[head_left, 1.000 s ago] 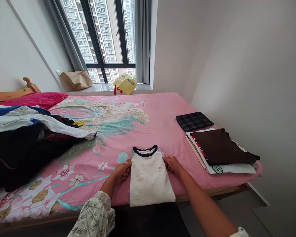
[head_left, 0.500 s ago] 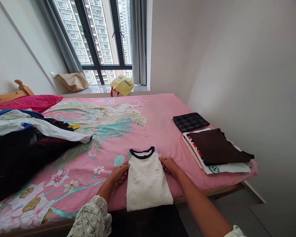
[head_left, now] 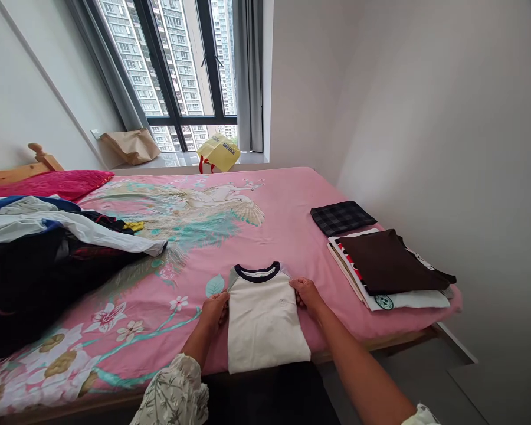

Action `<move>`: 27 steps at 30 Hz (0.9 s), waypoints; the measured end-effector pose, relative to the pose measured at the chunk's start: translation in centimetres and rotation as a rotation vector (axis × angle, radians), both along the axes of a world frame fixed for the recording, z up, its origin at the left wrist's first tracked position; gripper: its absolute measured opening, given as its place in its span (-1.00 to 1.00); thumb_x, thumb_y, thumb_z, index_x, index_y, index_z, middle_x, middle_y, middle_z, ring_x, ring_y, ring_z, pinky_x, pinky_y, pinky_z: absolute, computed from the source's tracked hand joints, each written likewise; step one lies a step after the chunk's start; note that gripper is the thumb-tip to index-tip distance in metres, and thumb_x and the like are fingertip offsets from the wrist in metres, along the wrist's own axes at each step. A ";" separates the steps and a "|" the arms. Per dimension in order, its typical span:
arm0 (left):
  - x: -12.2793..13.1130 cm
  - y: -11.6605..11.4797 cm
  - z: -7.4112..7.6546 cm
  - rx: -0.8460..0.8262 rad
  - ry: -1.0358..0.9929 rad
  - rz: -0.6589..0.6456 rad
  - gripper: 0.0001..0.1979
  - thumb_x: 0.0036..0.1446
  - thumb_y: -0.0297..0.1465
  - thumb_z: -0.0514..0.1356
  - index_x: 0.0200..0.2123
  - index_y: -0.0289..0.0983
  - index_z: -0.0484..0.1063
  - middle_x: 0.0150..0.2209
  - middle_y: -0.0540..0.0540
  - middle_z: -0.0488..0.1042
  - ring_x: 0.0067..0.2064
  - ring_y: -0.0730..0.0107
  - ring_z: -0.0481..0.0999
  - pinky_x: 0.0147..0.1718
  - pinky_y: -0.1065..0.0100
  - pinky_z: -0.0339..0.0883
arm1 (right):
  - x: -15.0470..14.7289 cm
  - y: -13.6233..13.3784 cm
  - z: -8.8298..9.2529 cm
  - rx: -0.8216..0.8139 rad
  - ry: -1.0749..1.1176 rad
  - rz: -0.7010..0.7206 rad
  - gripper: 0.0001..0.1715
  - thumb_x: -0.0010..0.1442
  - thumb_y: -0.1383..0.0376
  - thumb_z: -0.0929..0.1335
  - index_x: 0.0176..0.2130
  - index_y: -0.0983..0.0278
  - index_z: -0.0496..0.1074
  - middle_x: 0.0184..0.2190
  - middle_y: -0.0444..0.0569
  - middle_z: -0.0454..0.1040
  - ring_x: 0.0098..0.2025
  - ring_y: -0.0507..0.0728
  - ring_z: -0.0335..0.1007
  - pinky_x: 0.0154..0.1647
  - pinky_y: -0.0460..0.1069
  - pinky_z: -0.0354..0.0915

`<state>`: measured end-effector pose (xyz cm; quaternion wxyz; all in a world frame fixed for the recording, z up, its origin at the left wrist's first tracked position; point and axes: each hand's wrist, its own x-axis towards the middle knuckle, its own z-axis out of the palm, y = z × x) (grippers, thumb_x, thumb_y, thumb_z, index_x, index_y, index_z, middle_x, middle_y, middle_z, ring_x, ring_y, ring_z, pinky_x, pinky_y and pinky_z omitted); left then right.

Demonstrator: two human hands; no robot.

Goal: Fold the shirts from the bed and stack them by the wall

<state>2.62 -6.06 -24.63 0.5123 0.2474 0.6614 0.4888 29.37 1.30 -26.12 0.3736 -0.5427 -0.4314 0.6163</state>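
Note:
A cream shirt with a dark navy collar lies folded at the near edge of the bed, its collar pointing away from me. My left hand pinches its left edge just below the grey shoulder. On the opposite side, my right hand grips the right edge at about the same height, fingers closed on the cloth. The fingertips under the fabric are hidden.
Folded clothes topped by a brown shirt are stacked at the right, with dark checked cloth behind. A loose heap of clothes covers the left side of the pink bedsheet. Bags sit by the window.
The shirt's upper part looks slightly wider and smoother. Both hands have shifted slightly, the right one a little to the right and up, still holding the edges.

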 end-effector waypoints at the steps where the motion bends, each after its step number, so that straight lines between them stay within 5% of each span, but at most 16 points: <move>1: 0.0 0.0 0.0 0.000 -0.002 0.010 -0.65 -0.22 -0.20 0.20 -0.64 -0.19 0.04 -0.77 0.23 0.01 -0.79 0.69 -0.05 -0.82 0.52 -0.26 | 0.0 0.0 0.0 -0.003 -0.007 -0.009 -0.69 -0.03 0.11 0.35 -0.52 0.23 0.17 -0.73 -0.32 0.14 -0.75 -0.10 -0.04 -0.78 -0.15 -0.13; 9: -1.1 0.6 0.3 -0.072 -0.085 -0.087 -0.61 -0.23 -0.08 0.24 -0.58 -0.21 0.15 -0.74 0.20 0.11 -0.78 0.69 -0.06 -0.80 0.53 -0.30 | -0.4 0.3 0.3 -0.003 -0.019 0.002 -0.61 -0.03 0.03 0.35 -0.56 0.23 0.17 -0.77 -0.31 0.09 -0.77 -0.10 -0.10 -0.79 -0.13 -0.22; 16: -0.2 0.5 -0.5 -0.022 -0.041 -0.031 -0.58 -0.20 -0.04 0.22 -0.57 -0.19 0.10 -0.75 0.24 0.02 -0.78 0.68 -0.09 -0.80 0.49 -0.28 | -0.9 0.0 0.2 0.042 -0.021 -0.024 -0.62 0.00 0.00 0.33 -0.51 0.24 0.20 -0.75 -0.34 0.04 -0.73 -0.11 -0.17 -0.75 -0.13 -0.17; 27: -2.2 -1.0 0.5 -0.179 -0.030 -0.319 -0.57 -0.16 -0.09 0.23 -0.70 -0.22 0.10 -0.79 0.17 0.04 -0.79 0.69 -0.11 -0.77 0.51 -0.37 | 1.7 -2.6 1.1 -0.077 -0.102 0.219 -0.57 0.05 0.01 0.30 -0.62 0.24 0.17 -0.82 -0.27 0.10 -0.79 -0.09 -0.09 -0.79 -0.14 -0.23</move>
